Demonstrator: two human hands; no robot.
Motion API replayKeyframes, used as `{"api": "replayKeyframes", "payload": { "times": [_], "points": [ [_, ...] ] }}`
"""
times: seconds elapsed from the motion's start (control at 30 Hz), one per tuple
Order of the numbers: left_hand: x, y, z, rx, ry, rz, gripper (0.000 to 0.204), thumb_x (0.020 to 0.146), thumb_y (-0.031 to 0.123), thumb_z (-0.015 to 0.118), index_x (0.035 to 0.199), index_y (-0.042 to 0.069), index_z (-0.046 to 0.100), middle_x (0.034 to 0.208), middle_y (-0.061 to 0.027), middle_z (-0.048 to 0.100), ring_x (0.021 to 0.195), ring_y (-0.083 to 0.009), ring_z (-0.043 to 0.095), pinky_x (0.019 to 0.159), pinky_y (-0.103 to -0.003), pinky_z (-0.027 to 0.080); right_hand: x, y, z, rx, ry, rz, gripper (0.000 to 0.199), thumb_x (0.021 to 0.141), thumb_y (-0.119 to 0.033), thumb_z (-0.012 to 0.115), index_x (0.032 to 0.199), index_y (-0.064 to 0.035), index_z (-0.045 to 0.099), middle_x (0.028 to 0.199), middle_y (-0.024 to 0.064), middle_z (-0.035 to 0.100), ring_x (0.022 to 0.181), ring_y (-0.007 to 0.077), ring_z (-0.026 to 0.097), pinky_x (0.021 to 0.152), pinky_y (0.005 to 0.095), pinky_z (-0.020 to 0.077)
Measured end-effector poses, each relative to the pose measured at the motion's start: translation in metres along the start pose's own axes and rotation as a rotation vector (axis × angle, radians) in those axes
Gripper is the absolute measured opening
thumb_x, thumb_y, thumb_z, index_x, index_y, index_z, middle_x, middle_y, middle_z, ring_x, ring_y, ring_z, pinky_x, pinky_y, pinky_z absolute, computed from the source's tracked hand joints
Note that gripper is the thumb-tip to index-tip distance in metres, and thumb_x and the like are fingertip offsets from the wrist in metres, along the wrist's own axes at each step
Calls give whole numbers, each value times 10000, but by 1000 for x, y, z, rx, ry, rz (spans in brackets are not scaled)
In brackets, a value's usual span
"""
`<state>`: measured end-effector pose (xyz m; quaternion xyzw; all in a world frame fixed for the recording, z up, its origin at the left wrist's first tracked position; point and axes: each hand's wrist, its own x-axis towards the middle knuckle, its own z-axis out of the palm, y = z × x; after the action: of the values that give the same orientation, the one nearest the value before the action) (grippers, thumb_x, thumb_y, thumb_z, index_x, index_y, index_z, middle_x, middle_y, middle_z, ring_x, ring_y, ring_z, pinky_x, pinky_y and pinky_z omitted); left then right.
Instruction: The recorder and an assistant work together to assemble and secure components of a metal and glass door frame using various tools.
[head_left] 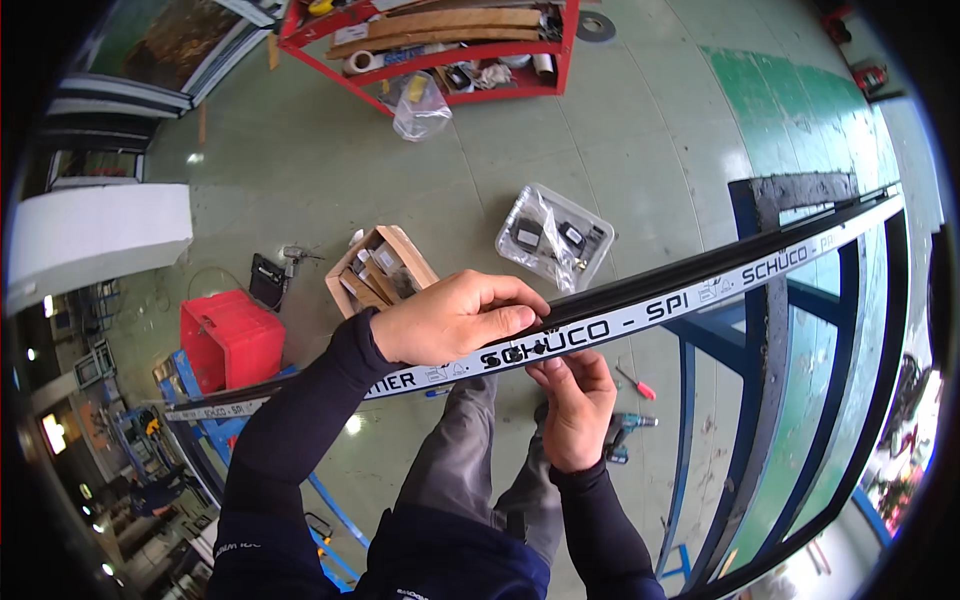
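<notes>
A long black frame profile (690, 295), covered along its front with white printed film, crosses in front of me from lower left to upper right. My left hand (455, 318) lies over its upper edge, thumb and fingers closed together on the black part. Just under the lower edge is my right hand (575, 408), its thumb and forefinger pinched at the profile; whatever is between them is too small to tell. Several small black pieces (515, 354) sit on the film between my two hands.
Blue supports (755, 400) carry the profile on the right. On the floor stand a cardboard box (402, 250), a clear plastic bin (530, 205) with black parts, and a red crate (230, 340). A cordless drill (625, 432) and red-handled screwdriver (640, 385) lie near my legs. A red cart (570, 60) stands beyond.
</notes>
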<state>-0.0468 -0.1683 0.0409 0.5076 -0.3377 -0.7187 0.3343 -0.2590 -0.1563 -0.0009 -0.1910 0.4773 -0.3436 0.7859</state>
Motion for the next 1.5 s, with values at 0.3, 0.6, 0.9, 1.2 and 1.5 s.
{"api": "replayKeyframes", "payload": {
  "times": [0.3, 0.6, 0.9, 1.2, 1.5],
  "points": [
    [2, 1, 1, 50, -5, -65, 370, 1013, 245, 546, 1244, -43, 575, 1073, -67, 666, 982, -100, 611, 857, -254, 491, -1, 19, 17, -22, 128, -243, 159, 879, 44, 681, 1028, 35, 625, 985, 92, 695, 906, 138, 655, 822, 283, 538],
    [15, -11, 1, -153, 7, -67, 277, 971, 138, 605, 1193, -24, 574, 1030, -79, 665, 943, -104, 634, 830, -238, 506, 0, 21, 15, 108, 25, -235, 176, 901, 62, 634, 1074, 44, 610, 1063, 144, 680, 988, 214, 661, 876, 372, 559],
    [9, -12, -2, -237, 181, -80, 324, 933, 119, 653, 1204, 11, 514, 989, -54, 673, 851, -74, 622, 725, -206, 497, -7, 26, 23, 150, 98, -173, 213, 898, 37, 654, 1103, 44, 597, 1008, 131, 687, 902, 184, 665, 823, 330, 559],
    [17, -16, -2, -365, 31, -141, 277, 936, 73, 636, 1165, -19, 510, 976, -79, 674, 872, -87, 656, 742, -212, 531, -4, 22, 21, 150, 106, -175, 200, 899, 25, 658, 1091, 44, 607, 986, 128, 691, 877, 180, 668, 804, 317, 557],
    [20, -13, -3, -276, 61, -147, 281, 951, 108, 629, 1173, 19, 480, 953, -72, 670, 804, -76, 638, 699, -212, 519, -11, 17, 19, 141, 106, -187, 198, 874, 59, 634, 1070, 31, 615, 992, 114, 672, 906, 171, 636, 818, 311, 521]
  ]
}}
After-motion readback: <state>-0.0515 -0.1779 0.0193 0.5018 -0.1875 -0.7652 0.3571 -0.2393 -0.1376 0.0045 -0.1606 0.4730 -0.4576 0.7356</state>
